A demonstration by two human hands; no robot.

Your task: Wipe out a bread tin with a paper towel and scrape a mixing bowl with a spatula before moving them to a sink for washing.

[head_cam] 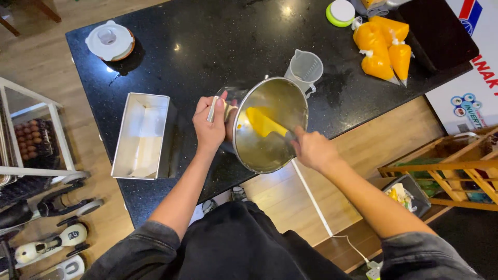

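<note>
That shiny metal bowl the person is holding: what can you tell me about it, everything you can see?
The metal mixing bowl looks like polished steel, round and deep. It is tipped on its side above the black speckled counter, its open mouth facing the camera. The left hand grips its rim at the left. The right hand holds a yellow spatula whose blade lies against the inner wall. The inside looks nearly scraped clean. A clear measuring cup stands just behind it.

loaf tin [142, 136] left, measuring jug [305, 68] behind
</note>
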